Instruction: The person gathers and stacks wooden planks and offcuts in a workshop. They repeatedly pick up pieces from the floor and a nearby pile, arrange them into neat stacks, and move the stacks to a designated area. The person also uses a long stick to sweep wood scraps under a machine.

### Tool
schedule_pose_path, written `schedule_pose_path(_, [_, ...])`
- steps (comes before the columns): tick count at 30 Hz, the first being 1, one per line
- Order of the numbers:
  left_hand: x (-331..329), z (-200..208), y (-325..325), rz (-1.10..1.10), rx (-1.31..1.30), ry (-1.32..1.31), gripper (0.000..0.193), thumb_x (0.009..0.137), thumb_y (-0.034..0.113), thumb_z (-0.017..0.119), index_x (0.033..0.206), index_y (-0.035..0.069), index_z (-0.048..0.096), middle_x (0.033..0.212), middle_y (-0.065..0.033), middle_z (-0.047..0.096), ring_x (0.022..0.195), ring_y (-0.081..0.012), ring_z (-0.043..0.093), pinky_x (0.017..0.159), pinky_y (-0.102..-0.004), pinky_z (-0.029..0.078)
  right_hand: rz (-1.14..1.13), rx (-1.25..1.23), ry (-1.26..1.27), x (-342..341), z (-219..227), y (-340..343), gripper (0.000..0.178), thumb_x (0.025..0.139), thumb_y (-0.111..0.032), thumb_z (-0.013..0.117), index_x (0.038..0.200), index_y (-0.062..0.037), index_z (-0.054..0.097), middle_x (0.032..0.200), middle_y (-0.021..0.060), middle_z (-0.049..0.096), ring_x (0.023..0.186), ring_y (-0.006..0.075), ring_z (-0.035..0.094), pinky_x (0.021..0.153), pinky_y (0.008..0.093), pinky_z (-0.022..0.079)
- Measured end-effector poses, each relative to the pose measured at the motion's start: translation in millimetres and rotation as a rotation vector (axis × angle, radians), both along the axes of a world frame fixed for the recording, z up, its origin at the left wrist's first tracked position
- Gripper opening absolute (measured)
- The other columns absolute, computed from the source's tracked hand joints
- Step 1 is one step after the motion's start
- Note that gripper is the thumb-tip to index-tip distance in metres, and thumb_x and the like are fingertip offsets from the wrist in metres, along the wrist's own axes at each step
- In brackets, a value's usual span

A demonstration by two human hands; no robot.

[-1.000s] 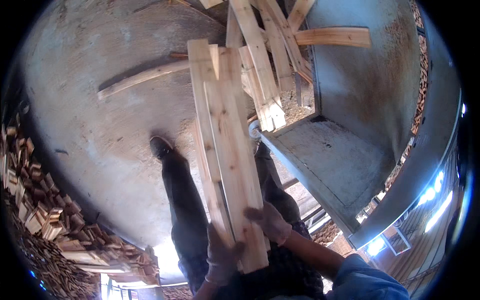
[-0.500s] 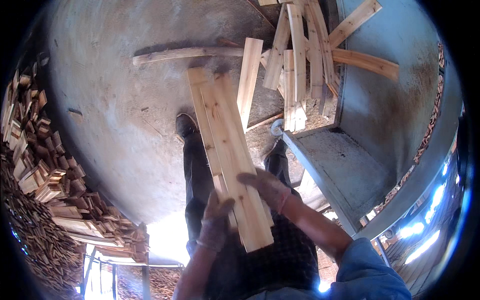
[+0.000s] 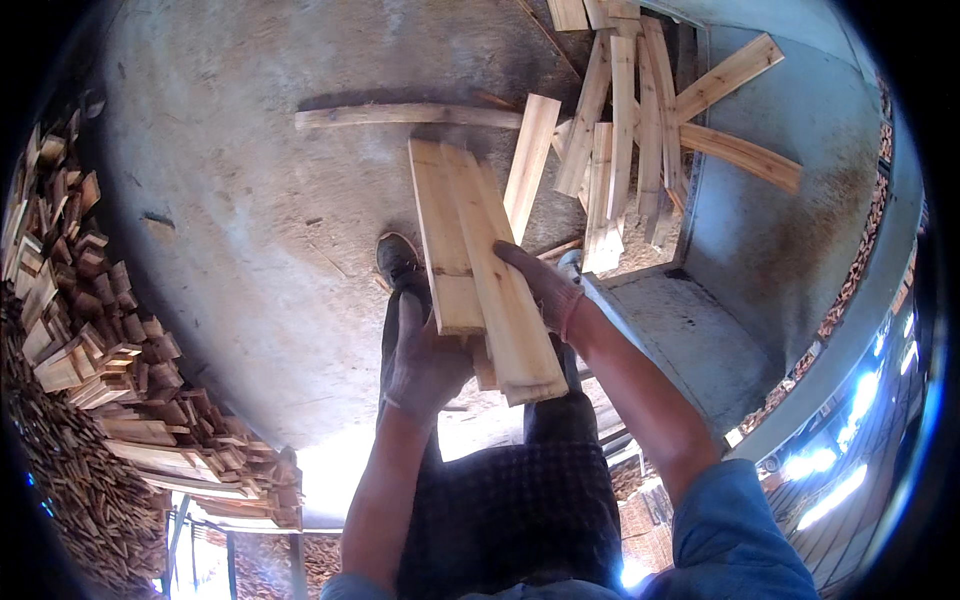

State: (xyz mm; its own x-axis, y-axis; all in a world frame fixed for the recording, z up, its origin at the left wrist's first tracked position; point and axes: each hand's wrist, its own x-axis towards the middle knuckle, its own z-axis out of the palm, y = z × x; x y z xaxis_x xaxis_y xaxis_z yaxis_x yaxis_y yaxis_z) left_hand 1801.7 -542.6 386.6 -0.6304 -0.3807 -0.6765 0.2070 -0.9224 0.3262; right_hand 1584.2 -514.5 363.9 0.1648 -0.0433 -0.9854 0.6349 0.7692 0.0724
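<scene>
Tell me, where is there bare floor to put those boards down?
The widest free patch is the concrete floor between the stacked offcuts and the held boards. Ahead, the loose plank pile crowds the floor. Both hands, left hand and right hand, grip boards.

The boards (image 3: 480, 270) are bare wood — pale, dry and matt, with a rough sawn look and dark lines of grain. Both hands wear thin cloth gloves: the left hand (image 3: 425, 355) in a dull brownish one, the right hand (image 3: 540, 285) in a pinkish one. The loose planks (image 3: 625, 140) on the floor (image 3: 220, 200) are the same raw wood. The floor is grey concrete — rough, dusty and stained. The stacked offcuts (image 3: 90, 330) look splintery. The table (image 3: 690, 340) is grey, flat and dull. The sleeve (image 3: 740, 530) is soft blue cloth.
</scene>
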Motion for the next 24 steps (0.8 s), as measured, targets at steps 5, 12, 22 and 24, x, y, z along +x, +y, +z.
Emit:
schedule_pose_path(5, [-13,-23,9,-0.337,-0.777,-0.37,0.053,0.1,0.026,0.066,0.144,0.007,0.045,0.14,-0.0148,0.055,0.124,-0.0254,0.06,0.104,-0.0398,0.054,-0.09,0.022,0.115,12,-4,8,0.069,0.089,-0.053,0.078,0.134,-0.0036,0.061,0.113,0.0107,0.072,0.089,0.0228,0.072,0.084,0.0359,0.061])
schedule_pose_path(12, [-22,-40,43,0.254,0.549,-0.245,0.044,0.098,0.038,0.064,0.132,0.01,0.06,0.119,-0.01,0.067,0.107,-0.0231,0.065,0.093,-0.0402,0.055,-0.222,-0.295,-0.196,-3,-41,61,0.057,0.105,-0.044,0.059,0.148,-0.0067,0.054,0.129,0.0089,0.067,0.115,0.0208,0.064,0.101,0.0367,0.054])
schedule_pose_path(22, [13,41,226,-0.033,-0.468,-0.756,0.034,0.106,0.011,0.044,0.135,-0.002,0.055,0.151,-0.0278,0.047,0.131,-0.0394,0.056,0.11,-0.0393,0.047,0.223,-0.303,-0.059,-5,-27,188,0.055,0.109,-0.038,0.054,0.15,-0.0005,0.051,0.137,0.007,0.062,0.12,0.0141,0.058,0.105,0.0275,0.046])
schedule_pose_path(24, [34,79,260,0.095,-0.343,-0.795,0.038,0.105,0.012,0.048,0.14,-0.003,0.052,0.15,-0.0264,0.049,0.128,-0.037,0.058,0.108,-0.0389,0.047,0.212,-0.284,-0.122,37,23,197,0.058,0.107,-0.041,0.058,0.148,0.0002,0.052,0.133,0.0064,0.063,0.116,0.0137,0.059,0.102,0.0271,0.047])
